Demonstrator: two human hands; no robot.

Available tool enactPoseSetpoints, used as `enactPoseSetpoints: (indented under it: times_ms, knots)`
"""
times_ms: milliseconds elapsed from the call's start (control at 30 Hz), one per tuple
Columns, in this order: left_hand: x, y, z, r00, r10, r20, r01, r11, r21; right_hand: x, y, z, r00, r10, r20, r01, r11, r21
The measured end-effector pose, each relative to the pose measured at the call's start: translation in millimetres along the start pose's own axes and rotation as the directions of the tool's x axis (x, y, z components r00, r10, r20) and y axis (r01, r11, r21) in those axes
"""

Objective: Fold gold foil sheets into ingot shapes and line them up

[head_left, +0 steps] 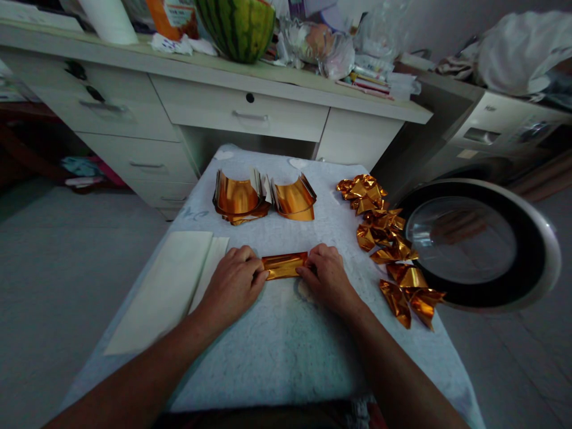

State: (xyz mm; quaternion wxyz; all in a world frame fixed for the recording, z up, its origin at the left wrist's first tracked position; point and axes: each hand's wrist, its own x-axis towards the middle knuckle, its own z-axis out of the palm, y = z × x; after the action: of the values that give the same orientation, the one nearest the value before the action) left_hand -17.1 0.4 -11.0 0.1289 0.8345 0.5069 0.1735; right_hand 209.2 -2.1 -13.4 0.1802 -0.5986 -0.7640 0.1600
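Observation:
A strip of shiny gold foil paper, folded into a narrow flat band, lies between my two hands low over the cloth. My left hand pinches its left end between thumb and curled fingers. At the right end, my right hand grips it the same way. Beyond the strip stand two curved stacks of gold foil sheets, a left stack and a right stack. To the right, several folded gold foil pieces lie in a row along the table's edge.
Pale paper sheets lie left of my left hand on the cloth-covered table. Behind is a white desk bearing a cut watermelon and bags. A washing machine's open round door reaches close to the table's right edge.

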Motion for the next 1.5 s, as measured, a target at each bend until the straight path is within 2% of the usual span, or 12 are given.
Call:
enactPoseSetpoints:
  times_ms: [267, 500, 867, 1500]
  knots:
    - [1.6, 2.1, -1.3, 1.000, -0.023, 0.019, 0.023, 1.000, 0.010, 1.5, -0.2, 2.1, 0.998, 0.059, -0.008, -0.060, 0.998, -0.021]
    - [2.2, 1.9, -0.3, 0.998, -0.053, 0.027, 0.053, 0.999, -0.002, -1.1, 0.0, -0.9, 0.998, 0.059, 0.010, -0.059, 0.998, 0.030]
    - [2.7, 1.7, 1.5, 0.998, -0.058, 0.037, 0.058, 0.998, -0.002, 0.4, -3.0, -0.9, 0.995, 0.095, 0.019, -0.095, 0.995, -0.010]
    - [2.1, 4.8, -0.1, 0.986, -0.169, -0.004, 0.166, 0.971, -0.170, 0.3, -3.3, 1.0, 0.996, 0.093, 0.006, -0.093, 0.995, -0.048]
